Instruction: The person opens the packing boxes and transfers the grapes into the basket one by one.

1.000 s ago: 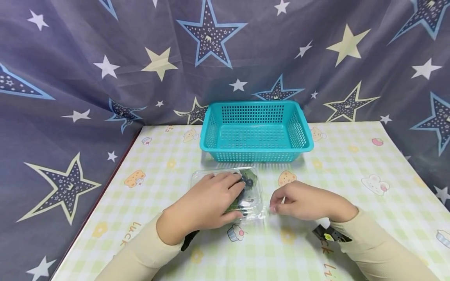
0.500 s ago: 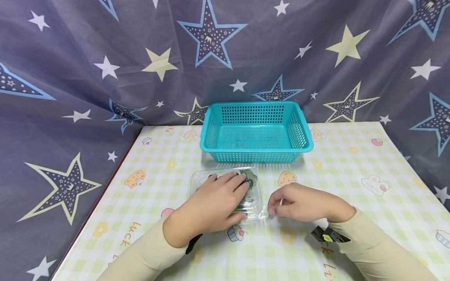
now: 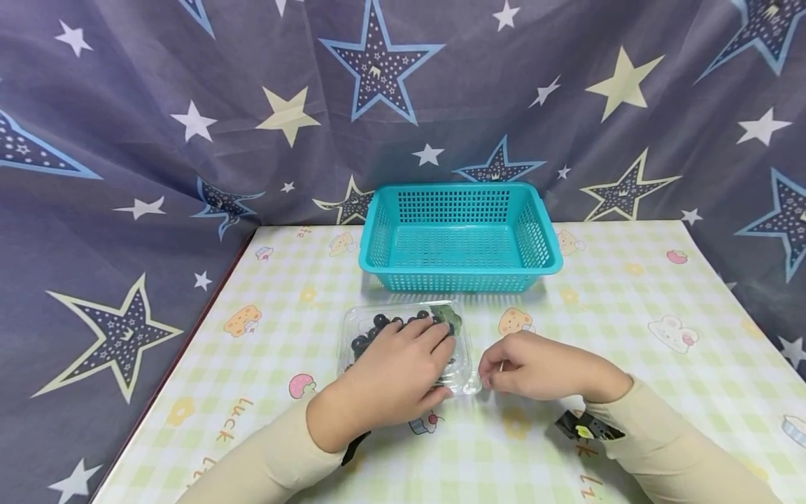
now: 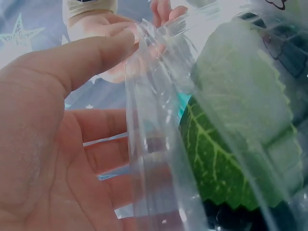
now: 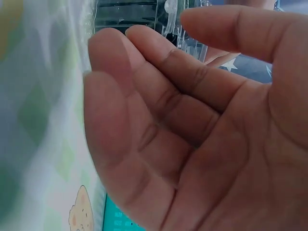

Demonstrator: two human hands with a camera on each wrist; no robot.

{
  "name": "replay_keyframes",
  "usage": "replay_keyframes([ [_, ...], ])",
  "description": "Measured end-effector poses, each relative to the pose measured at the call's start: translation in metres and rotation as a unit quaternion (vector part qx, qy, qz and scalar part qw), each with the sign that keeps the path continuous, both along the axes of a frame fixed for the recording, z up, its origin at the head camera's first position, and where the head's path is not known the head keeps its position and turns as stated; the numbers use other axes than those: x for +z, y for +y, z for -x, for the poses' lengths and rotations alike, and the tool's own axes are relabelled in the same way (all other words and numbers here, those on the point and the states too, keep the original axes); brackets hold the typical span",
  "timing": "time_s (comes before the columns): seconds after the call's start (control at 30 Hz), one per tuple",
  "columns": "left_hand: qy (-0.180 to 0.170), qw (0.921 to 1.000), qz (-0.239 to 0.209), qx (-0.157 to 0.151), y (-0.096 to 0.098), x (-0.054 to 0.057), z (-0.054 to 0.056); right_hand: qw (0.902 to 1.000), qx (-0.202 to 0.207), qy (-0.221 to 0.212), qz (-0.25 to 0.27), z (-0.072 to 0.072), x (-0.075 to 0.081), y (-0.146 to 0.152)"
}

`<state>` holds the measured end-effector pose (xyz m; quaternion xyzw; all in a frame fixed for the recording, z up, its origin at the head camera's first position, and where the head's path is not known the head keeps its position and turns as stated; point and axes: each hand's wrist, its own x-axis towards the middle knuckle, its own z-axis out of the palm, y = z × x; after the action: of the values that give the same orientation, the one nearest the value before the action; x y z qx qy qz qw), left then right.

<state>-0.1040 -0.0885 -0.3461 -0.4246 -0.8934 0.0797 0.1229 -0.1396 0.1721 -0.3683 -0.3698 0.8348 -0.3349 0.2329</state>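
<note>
A clear plastic clamshell box [image 3: 352,318] lies on the table, with dark round fruits [image 3: 360,344] and a green leaf [image 4: 216,159] inside. My left hand [image 3: 397,371] rests across its lid, fingers extended over the top and thumb at the near edge. In the left wrist view that thumb touches the clear rim [image 4: 159,144]. My right hand [image 3: 535,364] is beside the box's right edge, its fingertips close to the clear corner tab [image 3: 472,382]. Seen from the right wrist, the fingers [image 5: 108,115] are loosely bent, and a gap shows between thumb and forefinger.
Behind the box stands a turquoise perforated basket [image 3: 460,269] with nothing in it. A green checked cloth [image 3: 630,308] with cartoon prints covers the table. A dark star-patterned curtain [image 3: 220,105] hangs along the back and sides.
My left hand has slid to the right across the lid, uncovering more dark fruits on the left side. My right hand has shifted slightly left, towards the box's corner.
</note>
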Motion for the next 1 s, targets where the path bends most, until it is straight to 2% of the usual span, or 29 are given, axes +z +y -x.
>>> replay_keyframes([
  [0.37,0.011,0.9999,-0.011,0.008,0.0022,-0.0026,-0.0025,1.0,-0.009,0.0,-0.002,0.0001,-0.0044,-0.0013],
  [0.63,-0.001,0.9998,-0.014,0.011,0.0005,-0.0048,0.0,0.9998,-0.015,0.011,0.0,-0.0007,-0.0042,-0.0055],
  [1.0,-0.007,0.9996,-0.01,0.025,-0.0006,-0.0048,0.0037,0.9997,-0.023,0.003,0.006,-0.0007,-0.0088,-0.0067],
])
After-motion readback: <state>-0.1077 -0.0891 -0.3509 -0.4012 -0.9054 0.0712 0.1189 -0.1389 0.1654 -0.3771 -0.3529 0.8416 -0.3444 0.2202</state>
